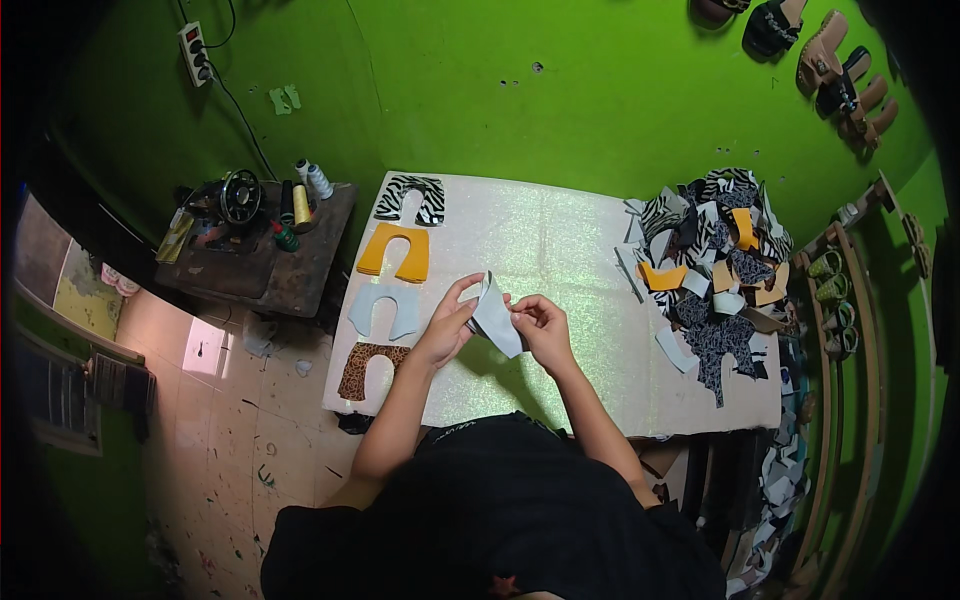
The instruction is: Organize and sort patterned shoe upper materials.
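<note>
Over the middle of the table I hold a folded, pale grey-white cut piece of sheet material [497,318] between both hands. My left hand [446,328] grips its left side, thumb in front. With thumb and fingertips, my right hand [542,328] pinches its right edge. Along the table's left side lie U-shaped cut pieces in a column: zebra-striped pieces [432,190], a yellow stack [372,252], pale grey pieces [371,308] and brown leopard-print pieces [357,376]. The pale grey ones lie closest to my left hand.
A heap of mixed offcuts [712,340] covers the right end of the pale table [600,390]. To the left, a sewing machine [240,197] and thread cones [302,203] stand on a dark wooden stand [305,270]. Sandals [822,50] hang on the green wall; a wooden rack [868,350] stands at right.
</note>
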A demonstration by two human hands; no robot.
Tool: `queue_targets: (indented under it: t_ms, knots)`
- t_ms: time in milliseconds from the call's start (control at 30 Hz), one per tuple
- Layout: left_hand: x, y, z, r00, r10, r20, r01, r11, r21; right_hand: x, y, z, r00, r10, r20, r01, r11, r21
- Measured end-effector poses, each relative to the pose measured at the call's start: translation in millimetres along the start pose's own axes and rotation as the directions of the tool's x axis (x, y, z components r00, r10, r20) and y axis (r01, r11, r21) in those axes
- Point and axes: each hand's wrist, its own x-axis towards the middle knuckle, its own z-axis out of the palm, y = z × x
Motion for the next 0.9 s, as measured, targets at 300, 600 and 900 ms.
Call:
queue_targets:
  t_ms: [300,600,900]
  knots:
    - [1.2,-0.8,1.0,0.999,-0.028,0.024,0.028,0.999,-0.018,-3.8,-6.3,-0.1,1.000,0.007,0.013,-0.002,0.923,-0.384]
    - [-2.9,-8.6,-8.4,0.999,-0.042,0.016,0.034,0.936,0.351,1.2,-3.9,-8.7,0.948,-0.308,0.082,0.286,0.704,-0.650]
    - [-15.4,6.8,-16.0,0.942,-0.222,0.250,0.164,0.958,0.234,24.1,33.2,-25.3,0.814,0.384,0.437,-0.357,0.923,-0.146]
